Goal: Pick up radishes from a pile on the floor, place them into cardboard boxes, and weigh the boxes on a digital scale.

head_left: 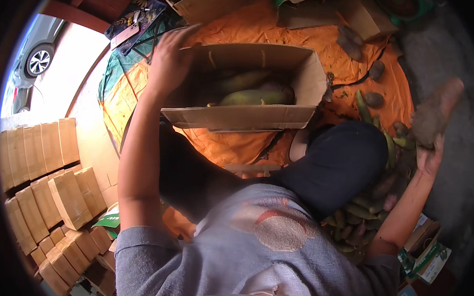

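An uncovered cardboard box sits on the orange sheet in front of my crossed legs. Inside it lie large green-yellow gourd-like vegetables, partly in shadow. My left hand grips the box at its far left corner, its fingers partly hidden. Raised out to the right, my right hand is closed on the lower end of a large brown tuber with a paler, reddish tip. The tuber is slightly blurred. Below that hand, beside my right knee, is a pile of green and brown vegetables.
Loose tubers lie on the orange sheet to the right. More cardboard boxes stand at the far side. Stacked cartons fill the left. A phone rests on dark cloth, and green-white cartons stand at lower right.
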### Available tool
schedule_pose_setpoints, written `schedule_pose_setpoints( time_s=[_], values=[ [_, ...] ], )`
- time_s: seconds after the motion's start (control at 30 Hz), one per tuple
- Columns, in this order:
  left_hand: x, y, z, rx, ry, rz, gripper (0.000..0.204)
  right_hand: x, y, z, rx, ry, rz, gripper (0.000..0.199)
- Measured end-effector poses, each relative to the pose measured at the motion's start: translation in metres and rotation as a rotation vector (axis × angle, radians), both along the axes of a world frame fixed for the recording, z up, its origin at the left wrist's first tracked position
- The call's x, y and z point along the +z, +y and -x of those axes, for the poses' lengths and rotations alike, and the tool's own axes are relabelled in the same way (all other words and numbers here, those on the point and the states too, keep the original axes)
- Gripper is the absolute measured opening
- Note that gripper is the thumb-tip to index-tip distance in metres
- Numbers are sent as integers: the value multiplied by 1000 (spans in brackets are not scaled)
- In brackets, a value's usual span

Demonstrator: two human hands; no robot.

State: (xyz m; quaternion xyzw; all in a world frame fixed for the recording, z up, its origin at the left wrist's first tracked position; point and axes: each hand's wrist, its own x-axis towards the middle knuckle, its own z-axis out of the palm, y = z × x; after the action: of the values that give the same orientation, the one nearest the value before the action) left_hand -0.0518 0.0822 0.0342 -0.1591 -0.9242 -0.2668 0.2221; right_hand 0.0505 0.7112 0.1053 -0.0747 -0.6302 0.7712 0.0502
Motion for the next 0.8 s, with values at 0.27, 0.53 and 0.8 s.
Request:
schedule_pose_setpoints(
  time_s=[0.27,0.53,0.8],
  values=[
    [-16,-40,5,-40,-406,187,26,0,-301,111,1013,-49,-1042,72],
    [-30,-62,6,-102,-382,86,26,-117,-376,144,1260,-90,-1434,81],
    [-48,-57,12,-117,-333,95,30,-149,-346,128,1272,-39,-1419,64]
  ],
)
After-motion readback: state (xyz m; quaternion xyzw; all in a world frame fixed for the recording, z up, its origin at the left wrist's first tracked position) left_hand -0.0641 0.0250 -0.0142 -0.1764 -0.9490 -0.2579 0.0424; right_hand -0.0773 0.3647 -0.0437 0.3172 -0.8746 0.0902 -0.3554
